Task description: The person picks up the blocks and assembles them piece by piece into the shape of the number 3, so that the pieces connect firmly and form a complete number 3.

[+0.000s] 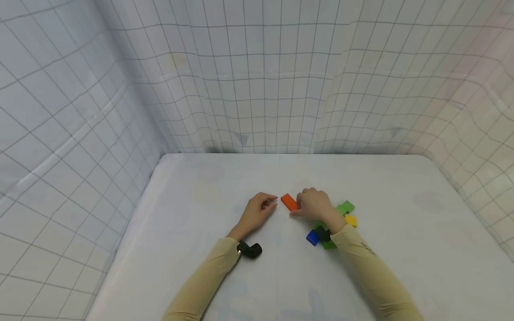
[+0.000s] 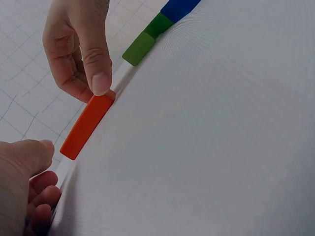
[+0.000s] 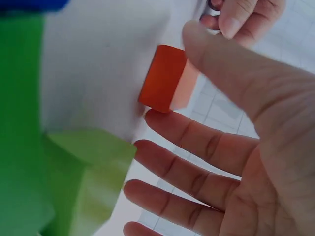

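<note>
An orange rectangular block [image 1: 288,201] lies on the white table between the two hands. My right hand [image 1: 315,204] pinches its right end between thumb and index finger; in the right wrist view the index fingertip meets the near end of the block [image 3: 163,78], and the other fingers are spread. My left hand [image 1: 257,210] rests just left of the block, fingers loosely curled, holding nothing. In the left wrist view, a gap shows between the left fingers and the near end of the orange block [image 2: 81,130].
Beneath and beside the right wrist lie a blue block [image 1: 312,237], a yellow block [image 1: 351,220], a light green block [image 1: 347,206] and a darker green block [image 1: 329,244]. White grid-lined curtains [image 1: 277,89] enclose the table [image 1: 192,200] at the back and sides.
</note>
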`<state>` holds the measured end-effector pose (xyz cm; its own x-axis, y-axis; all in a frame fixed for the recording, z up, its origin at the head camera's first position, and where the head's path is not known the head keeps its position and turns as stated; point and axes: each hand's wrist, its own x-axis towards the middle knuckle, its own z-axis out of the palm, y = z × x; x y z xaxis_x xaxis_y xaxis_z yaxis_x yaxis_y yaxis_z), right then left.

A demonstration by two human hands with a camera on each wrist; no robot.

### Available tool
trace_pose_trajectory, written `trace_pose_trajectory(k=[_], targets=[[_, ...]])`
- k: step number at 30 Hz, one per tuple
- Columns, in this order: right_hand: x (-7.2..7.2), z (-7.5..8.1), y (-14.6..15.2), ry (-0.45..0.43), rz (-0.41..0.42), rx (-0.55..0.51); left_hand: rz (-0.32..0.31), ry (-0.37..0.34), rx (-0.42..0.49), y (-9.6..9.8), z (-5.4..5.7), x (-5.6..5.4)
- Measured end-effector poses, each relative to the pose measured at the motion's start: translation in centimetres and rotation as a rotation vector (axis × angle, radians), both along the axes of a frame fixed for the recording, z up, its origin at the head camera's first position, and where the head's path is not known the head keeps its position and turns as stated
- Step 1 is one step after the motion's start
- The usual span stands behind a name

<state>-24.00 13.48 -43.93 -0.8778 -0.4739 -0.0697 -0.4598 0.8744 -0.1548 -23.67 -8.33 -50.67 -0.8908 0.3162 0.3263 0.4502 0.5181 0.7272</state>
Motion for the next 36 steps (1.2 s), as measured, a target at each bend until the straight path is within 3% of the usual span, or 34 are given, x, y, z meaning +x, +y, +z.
trace_pose_trajectory(k=[9,20,28,36], targets=[[0.2,-0.2,-1.2,0.022,0.014,-0.032,-0.04,0.006,-0.066,-0.2,0.0,-0.2],[0.1,-0.1,-1.9,-0.012,-0.026,-0.015,-0.033,0.016,-0.106,-0.1,-0.2,-0.3],[-0.2,-0.3,-1.4,-0.027,0.045,-0.057,-0.041,0.003,-0.108,-0.2,0.1,-0.3],[-0.4,-0.4,-1.1,-0.075,0.053,-0.113,-0.075,-0.009,-0.139,-0.3,0.2,-0.3]])
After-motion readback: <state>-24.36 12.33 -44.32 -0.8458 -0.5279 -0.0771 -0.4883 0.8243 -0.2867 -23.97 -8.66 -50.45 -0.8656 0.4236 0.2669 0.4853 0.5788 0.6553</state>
